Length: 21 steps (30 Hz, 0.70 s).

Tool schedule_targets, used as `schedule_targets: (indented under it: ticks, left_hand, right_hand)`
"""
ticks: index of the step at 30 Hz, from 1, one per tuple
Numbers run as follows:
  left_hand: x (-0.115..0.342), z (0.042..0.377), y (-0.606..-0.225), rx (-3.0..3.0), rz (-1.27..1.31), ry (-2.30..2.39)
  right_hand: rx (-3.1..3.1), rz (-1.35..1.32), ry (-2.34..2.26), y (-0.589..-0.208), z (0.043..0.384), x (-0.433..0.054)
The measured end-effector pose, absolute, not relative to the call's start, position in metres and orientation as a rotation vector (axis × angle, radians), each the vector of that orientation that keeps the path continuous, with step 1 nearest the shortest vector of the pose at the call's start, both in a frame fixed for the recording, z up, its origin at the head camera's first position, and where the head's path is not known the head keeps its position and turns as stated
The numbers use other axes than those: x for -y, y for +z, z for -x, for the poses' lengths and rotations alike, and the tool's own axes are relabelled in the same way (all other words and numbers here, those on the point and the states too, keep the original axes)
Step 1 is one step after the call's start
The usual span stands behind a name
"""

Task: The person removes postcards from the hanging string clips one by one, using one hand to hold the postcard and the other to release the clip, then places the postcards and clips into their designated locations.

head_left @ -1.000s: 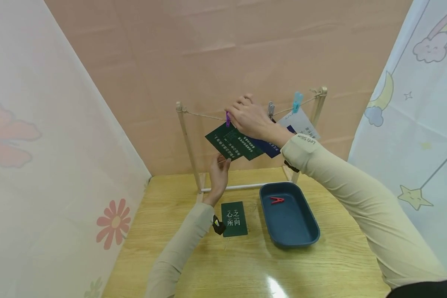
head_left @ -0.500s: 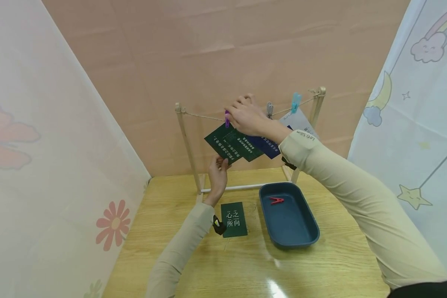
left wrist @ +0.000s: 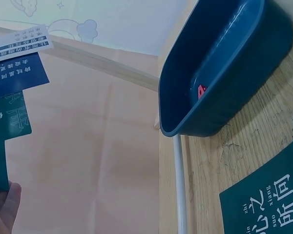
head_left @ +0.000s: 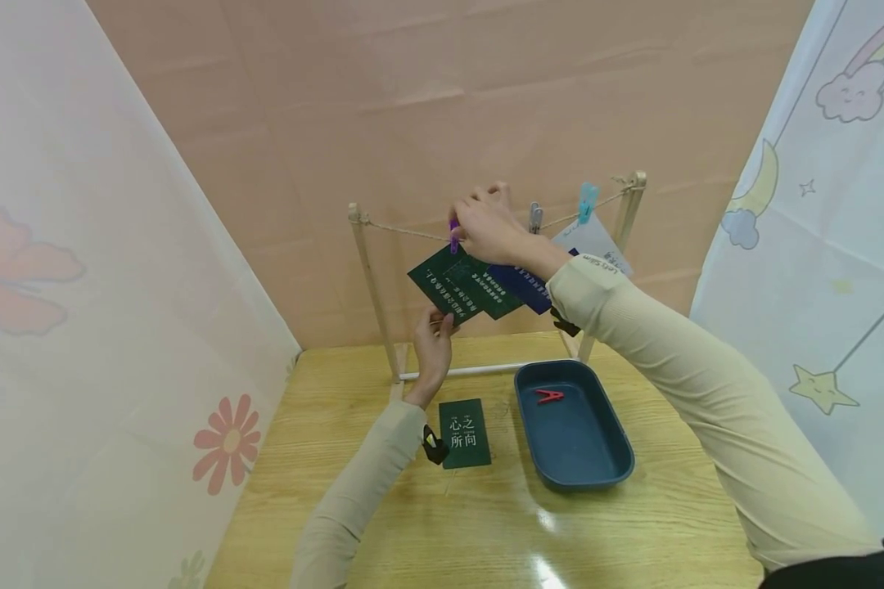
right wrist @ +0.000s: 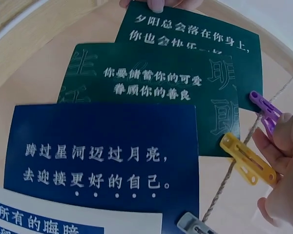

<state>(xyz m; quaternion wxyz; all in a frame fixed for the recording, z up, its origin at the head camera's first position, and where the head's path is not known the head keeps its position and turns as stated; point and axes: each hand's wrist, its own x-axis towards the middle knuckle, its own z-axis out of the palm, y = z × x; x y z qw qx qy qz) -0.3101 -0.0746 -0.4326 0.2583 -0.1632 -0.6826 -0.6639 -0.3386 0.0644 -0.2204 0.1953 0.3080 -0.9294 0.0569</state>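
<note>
My right hand [head_left: 489,229] is up at the rope, pinching a purple clothespin [right wrist: 263,107] at the corner of the leftmost dark green card [head_left: 445,282]. Below, my left hand [head_left: 433,348] holds that card's lower corner between thumb and fingers. Beside it on the rope hang a second green card [right wrist: 146,87], a dark blue card [right wrist: 102,126] and a white-and-blue card [head_left: 597,243]. A yellow clothespin [right wrist: 246,158] grips the second green card close to my right fingers. A grey clothespin [head_left: 535,218] holds the blue card, a light blue one [head_left: 588,202] the white card.
The rope [head_left: 405,231] spans a wooden frame [head_left: 372,286] standing on the wooden table [head_left: 324,458]. A dark blue tray [head_left: 578,442] holds a red clothespin [head_left: 549,396]. Left of the tray lies another green card [head_left: 465,433]. Printed cloth walls enclose the table.
My right wrist has turned a little and its sleeve has shifted slightly left. Both hands keep their holds on the purple clothespin and the green card.
</note>
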Motion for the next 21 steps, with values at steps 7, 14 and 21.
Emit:
schedule_targets:
  ticks: [7,14,21]
  left_hand:
    - [0.0742,0.3112,-0.4300,1.840,0.448,-1.824]
    - [0.0745,0.3115,-0.4278,1.871,0.415,-1.820]
    - [0.0758,0.3117,-0.4275,1.875,0.412,-1.828]
  right_hand:
    - [2.602,-0.762,0.168,-0.2188,0.3397,-0.0595]
    - [2.560,-0.754,0.201,-0.2199,0.3400,-0.0599]
    - [2.509,-0.766,0.251,-0.2243,0.3414,-0.0595]
